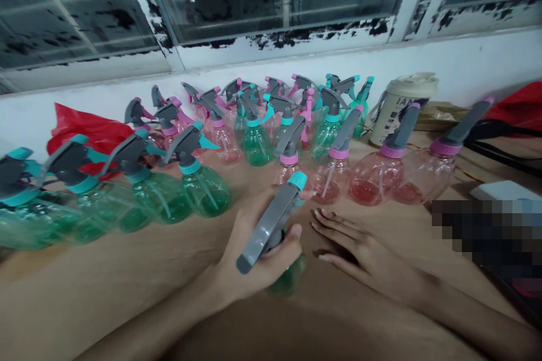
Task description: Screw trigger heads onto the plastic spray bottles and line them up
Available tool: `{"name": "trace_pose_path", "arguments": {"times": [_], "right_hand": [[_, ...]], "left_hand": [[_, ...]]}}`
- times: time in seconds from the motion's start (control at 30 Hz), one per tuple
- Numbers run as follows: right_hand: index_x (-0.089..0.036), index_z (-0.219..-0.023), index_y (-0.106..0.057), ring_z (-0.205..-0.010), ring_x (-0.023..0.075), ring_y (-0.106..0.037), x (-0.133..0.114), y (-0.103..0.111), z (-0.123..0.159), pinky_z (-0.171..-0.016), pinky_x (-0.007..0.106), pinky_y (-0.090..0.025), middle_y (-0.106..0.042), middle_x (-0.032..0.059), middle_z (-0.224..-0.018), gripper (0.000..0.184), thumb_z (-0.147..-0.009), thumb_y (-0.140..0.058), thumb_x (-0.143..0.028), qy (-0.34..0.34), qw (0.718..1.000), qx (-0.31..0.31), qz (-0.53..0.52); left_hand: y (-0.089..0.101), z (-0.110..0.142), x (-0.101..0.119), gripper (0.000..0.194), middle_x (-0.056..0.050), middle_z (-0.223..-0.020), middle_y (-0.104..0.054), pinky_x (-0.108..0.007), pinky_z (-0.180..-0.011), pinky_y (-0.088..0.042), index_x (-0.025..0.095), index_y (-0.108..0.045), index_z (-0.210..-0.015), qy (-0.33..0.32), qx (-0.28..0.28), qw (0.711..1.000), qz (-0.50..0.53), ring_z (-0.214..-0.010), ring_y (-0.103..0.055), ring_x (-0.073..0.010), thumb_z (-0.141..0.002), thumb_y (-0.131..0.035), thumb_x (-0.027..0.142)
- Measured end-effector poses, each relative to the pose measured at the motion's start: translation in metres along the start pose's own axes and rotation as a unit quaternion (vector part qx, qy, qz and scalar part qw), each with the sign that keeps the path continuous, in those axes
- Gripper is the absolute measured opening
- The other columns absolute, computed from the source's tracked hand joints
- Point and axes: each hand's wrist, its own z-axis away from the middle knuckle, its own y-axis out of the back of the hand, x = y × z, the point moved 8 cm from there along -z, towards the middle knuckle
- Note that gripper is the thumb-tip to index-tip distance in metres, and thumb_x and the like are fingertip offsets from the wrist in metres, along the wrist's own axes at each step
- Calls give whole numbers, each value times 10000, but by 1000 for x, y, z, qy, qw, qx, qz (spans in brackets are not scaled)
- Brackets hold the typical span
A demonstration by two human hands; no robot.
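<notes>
Loosely, left fingers curl around a spray bottle.

The left forearm is coming in from the lower left, and the left hand is curling in a closed grip. From the lower right, the right forearm is reaching inward; the right hand is holding nothing, its fingers extending leftward, slightly apart.
</notes>
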Motion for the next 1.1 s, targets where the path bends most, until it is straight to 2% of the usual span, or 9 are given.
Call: {"name": "trace_pose_path", "arguments": {"times": [0.13,0.33,0.57,0.63,0.87,1.1], "right_hand": [[-242,-1371,-359,-1298,231,-353,0,0,1,-1052,459,-349,-430,46,-1395,526,-887,-469,-417,2,1000,-3,6],[-214,-1369,-362,-1311,217,-330,1,-2,1,-1064,443,-336,-413,46,-1406,522,-897,-451,-417,3,1000,-13,13],[-218,-1367,-366,-1309,213,-335,-1,-1,1,-1068,432,-334,-420,43,-1402,517,-897,-454,-414,-3,1000,-10,13],[-211,-1364,-372,-1310,210,-332,0,-2,1,-1071,428,-330,-419,43,-1403,514,-898,-453,-413,-5,1000,-13,14],[-221,-1363,-375,-1316,206,-321,2,-3,1,-1073,421,-323,-409,31,-1410,513,-896,-451,-421,-7,1000,-22,6],[-244,-1362,-374,-1309,213,-334,2,-2,1,-1072,427,-325,-419,25,-1405,513,-887,-477,-405,-9,1000,-5,-6]], "left_hand": [[-2,1,7,303,-17,-855,-622,-323,-723,-532,233,-548,-1026,-60,16,998,2,-727,-603,-176,-724,-554,200],[-8,2,2,328,-38,-1060,-608,-267,-717,-572,232,-533,-1055,-41,2,997,70,-824,-635,-159,-738,-545,151],[-9,3,-1,264,-35,-1073,-622,-263,-716,-577,246,-541,-996,-38,8,997,66,-816,-648,-166,-746,-542,159],[-9,3,-1,240,-37,-1023,-632,-264,-718,-576,242,-539,-971,-41,13,997,62,-816,-648,-169,-742,-549,169],[-8,3,2,257,-44,-997,-624,-235,-656,-579,210,-538,-943,-79,36,994,72,-764,-655,-142,-710,-543,101],[-8,4,0,250,-22,-902,-634,-242,-651,-558,222,-537,-942,-59,29,996,63,-730,-650,-144,-720,-525,108]]}}
